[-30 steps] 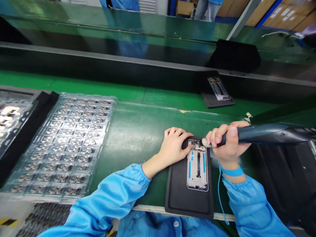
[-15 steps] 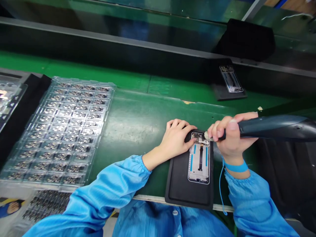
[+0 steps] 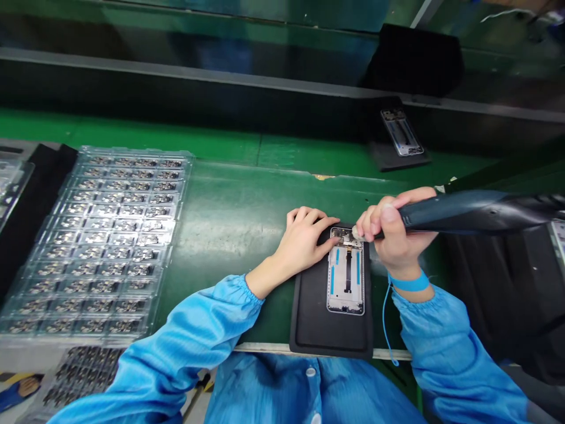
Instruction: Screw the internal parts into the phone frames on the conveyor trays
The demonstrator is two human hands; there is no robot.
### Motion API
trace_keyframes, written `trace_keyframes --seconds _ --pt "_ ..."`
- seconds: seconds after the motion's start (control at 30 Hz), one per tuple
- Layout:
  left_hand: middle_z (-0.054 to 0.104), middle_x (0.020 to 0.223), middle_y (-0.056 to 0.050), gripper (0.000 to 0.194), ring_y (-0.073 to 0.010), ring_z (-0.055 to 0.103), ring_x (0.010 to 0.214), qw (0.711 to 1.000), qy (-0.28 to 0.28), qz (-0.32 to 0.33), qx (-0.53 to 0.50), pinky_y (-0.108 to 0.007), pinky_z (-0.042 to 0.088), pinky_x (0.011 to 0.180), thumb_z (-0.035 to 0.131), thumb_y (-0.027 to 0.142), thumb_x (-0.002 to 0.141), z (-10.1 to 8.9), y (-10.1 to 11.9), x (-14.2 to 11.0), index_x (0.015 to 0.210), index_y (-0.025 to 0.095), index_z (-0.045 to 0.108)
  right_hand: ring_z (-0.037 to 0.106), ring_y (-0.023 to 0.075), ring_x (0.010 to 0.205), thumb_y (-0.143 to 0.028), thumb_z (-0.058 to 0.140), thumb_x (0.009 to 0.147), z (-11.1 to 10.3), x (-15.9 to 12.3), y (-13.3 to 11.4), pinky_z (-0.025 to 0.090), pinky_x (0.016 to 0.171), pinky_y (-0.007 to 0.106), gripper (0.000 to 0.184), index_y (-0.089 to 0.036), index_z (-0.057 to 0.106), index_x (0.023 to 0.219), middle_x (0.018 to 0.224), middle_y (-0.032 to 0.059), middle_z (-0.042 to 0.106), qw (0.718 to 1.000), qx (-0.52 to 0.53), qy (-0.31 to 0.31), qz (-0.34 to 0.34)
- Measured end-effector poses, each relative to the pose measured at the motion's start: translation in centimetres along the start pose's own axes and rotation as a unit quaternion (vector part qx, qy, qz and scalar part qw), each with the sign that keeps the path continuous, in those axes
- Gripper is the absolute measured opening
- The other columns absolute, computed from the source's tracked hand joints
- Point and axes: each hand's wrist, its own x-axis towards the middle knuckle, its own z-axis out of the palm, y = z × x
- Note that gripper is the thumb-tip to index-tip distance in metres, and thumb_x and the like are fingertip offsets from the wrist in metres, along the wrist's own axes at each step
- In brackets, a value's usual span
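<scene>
A silver phone frame (image 3: 346, 277) lies face up in a black holder tray (image 3: 331, 327) at the near edge of the green bench. My left hand (image 3: 304, 238) rests on the tray's top left corner, fingers curled down against the frame's upper end, holding it steady. My right hand (image 3: 392, 232) is wrapped round a dark electric screwdriver (image 3: 468, 211) that runs off to the right. The screwdriver's tip touches the top of the phone frame. A blue wrist strap (image 3: 410, 284) with a cord hangs on my right wrist.
A clear blister tray (image 3: 106, 241) with several small metal parts sits at the left, a similar one beneath it. Another phone frame (image 3: 401, 132) in a black holder rides the belt at the back right. Black trays (image 3: 507, 288) lie to the right.
The view has drifted a little, so everything sits slightly further left. Both hands keep their hold at the top of the phone frame, and the screwdriver tip stays there.
</scene>
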Motion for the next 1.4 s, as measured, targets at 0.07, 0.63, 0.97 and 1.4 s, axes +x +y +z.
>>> trace_keyframes --seconds 0.07,0.63,0.97,1.4 --pt "0.084 0.149 -0.01 0.04 -0.0352 0.066 0.145 1.0 0.007 -0.004 0.0 -0.057 0.041 0.133 0.079 0.041 0.12 -0.4 -0.4 0.7 0.158 0.028 0.084 0.047 0.0101 0.043 -0.048 0.099 0.102 -1.9 0.7 -1.3 0.052 0.047 0.026 0.047 -0.03 0.056 0.105 0.064 -0.0132 0.057 0.998 -0.016 0.042 -0.034" --pt "0.087 0.145 -0.009 0.035 -0.0357 0.065 0.141 0.997 0.072 -0.036 0.012 -0.053 0.042 0.126 0.082 0.038 0.114 -1.6 -2.8 5.2 0.147 0.029 0.088 0.048 0.0115 0.047 -0.067 0.101 0.097 -11.7 1.9 0.4 0.052 0.052 0.025 0.063 -0.03 0.05 0.105 0.062 -0.0144 0.053 0.972 -0.119 0.199 -0.048" --pt "0.084 0.146 -0.012 0.031 -0.0344 0.065 0.141 0.993 0.097 0.066 0.031 -0.056 0.041 0.126 0.07 0.039 0.122 -1.9 -1.0 3.6 0.145 0.029 0.089 0.045 0.0106 0.041 -0.052 0.095 0.104 -9.6 1.5 -1.1 0.047 0.044 0.024 0.046 -0.03 0.055 0.108 0.063 -0.0151 0.052 0.974 -0.06 0.207 -0.072" --pt "0.092 0.122 -0.006 0.029 -0.0274 0.073 0.131 0.984 -0.074 0.147 -0.072 -0.05 0.039 0.128 0.076 0.048 0.124 0.0 3.0 -0.3 0.123 0.031 0.099 0.043 0.0109 0.032 -0.047 0.088 0.116 -2.7 -2.1 -6.2 0.053 0.038 0.027 0.041 -0.03 0.055 0.099 0.064 -0.013 0.065 0.994 0.103 -0.042 -0.011"
